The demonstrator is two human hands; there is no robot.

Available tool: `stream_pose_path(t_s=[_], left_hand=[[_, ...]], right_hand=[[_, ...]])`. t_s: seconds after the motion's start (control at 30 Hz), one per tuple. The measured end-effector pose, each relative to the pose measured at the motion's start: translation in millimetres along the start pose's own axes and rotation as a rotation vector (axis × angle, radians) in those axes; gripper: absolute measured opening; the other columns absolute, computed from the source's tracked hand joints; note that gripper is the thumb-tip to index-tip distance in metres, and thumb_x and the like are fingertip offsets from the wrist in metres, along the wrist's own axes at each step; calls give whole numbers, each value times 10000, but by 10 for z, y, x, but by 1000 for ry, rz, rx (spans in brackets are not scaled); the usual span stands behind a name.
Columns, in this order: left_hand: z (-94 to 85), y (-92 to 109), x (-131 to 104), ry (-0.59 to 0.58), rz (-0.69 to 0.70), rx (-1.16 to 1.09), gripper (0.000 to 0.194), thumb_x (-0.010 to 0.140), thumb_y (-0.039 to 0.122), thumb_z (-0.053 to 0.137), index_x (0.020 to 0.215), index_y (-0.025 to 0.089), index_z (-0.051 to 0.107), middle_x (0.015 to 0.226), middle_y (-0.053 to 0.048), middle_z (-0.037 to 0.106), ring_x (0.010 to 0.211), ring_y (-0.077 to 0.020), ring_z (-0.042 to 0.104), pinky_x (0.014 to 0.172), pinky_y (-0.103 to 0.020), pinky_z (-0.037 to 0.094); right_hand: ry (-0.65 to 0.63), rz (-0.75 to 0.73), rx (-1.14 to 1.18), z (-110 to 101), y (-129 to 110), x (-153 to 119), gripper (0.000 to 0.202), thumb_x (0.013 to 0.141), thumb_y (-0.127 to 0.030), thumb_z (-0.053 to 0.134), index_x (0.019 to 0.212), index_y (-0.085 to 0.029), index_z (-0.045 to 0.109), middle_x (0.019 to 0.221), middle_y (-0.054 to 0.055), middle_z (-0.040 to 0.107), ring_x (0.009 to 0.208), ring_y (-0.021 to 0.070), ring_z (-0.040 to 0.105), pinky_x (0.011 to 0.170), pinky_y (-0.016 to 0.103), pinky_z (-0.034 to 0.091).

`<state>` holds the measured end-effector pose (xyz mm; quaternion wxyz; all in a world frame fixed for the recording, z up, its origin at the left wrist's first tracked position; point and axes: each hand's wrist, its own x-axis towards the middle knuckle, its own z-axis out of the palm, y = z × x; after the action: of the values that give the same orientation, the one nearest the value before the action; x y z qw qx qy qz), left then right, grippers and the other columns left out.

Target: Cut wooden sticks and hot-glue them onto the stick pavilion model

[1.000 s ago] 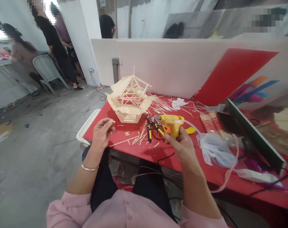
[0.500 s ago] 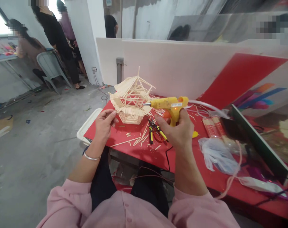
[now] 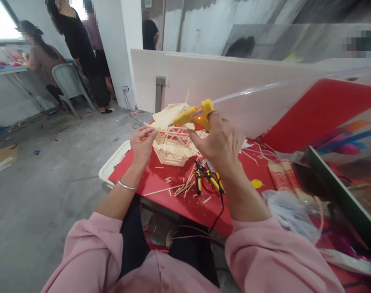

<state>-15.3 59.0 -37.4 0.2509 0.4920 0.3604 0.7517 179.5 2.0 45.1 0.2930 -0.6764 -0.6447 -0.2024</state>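
Note:
A small house-like model (image 3: pixel 173 152) of thin pale wooden sticks stands on the red tabletop, with a pointed roof partly covered in sticks. At its left roof edge, my left hand (image 3: pixel 142 144) is closed in a pinch on what looks like a thin wooden stick; the fingertips hide most of it. My right hand (image 3: pixel 222 140) grips a yellow hot glue gun (image 3: pixel 193 115) with a lit orange light. The gun's nozzle points down and left at the roof, close to my left fingertips. A clear hose-like glue stick trails from the gun's rear.
Pliers (image 3: pixel 200 175) with black and yellow handles lie before the model, among loose stick pieces (image 3: pixel 182 188). Stick packs (image 3: pixel 279 176), a plastic bag (image 3: pixel 290 211) and a green-edged board (image 3: pixel 341 191) are at right. White panels (image 3: pixel 240 89) stand behind; other people are at far left.
My right hand has raised the glue gun and moved it left, tilting its nozzle down over the roof. My left hand has risen slightly along the model's left side.

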Motion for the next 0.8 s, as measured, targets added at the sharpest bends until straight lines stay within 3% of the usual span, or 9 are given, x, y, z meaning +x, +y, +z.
stream_pose_path(t_s=[0.13,0.27,0.47,0.6,0.73,0.8], left_hand=[[39,1,24,3,36,44,39,735,226,789,755,245,762,871,-20,691,804,-134,632,744,-281,529],[14,141,-63,-26,18,89,49,743,228,759,723,207,719,875,-31,707,780,-131,647,683,-252,526],[-148,343,-523,-296,-257,52,57,776,239,687,759,188,664,700,-10,706,573,-119,642,500,-215,475],[-348,88,-797,-486,-357,295,40,754,215,672,772,192,699,636,3,684,562,-131,621,538,-238,485],[-503,-280,-972,-586,-259,701,125,783,158,605,798,199,722,800,-44,738,735,-185,657,675,-297,493],[-512,-386,-1024,-661,-208,790,150,791,134,584,794,198,720,830,-54,734,773,-198,652,715,-314,490]], right_hand=[[7,-9,7,48,11,25,591,824,-588,558,1231,-159,552,938,129,663,751,220,570,634,330,346],[25,8,22,18,84,-65,566,812,-591,574,1186,-166,577,906,109,656,753,220,570,633,326,352],[-78,148,32,-203,444,-539,566,765,-688,583,1055,-203,597,805,63,624,695,215,555,608,326,346],[-303,280,20,-298,831,-1014,602,708,-768,592,977,-231,566,719,33,582,611,207,506,563,313,295],[-469,427,33,-284,1204,-1479,557,680,-764,595,885,-253,511,696,23,554,580,203,476,562,315,295],[-519,504,56,-243,1335,-1664,521,674,-745,587,834,-260,485,682,20,554,570,203,479,562,320,313]])
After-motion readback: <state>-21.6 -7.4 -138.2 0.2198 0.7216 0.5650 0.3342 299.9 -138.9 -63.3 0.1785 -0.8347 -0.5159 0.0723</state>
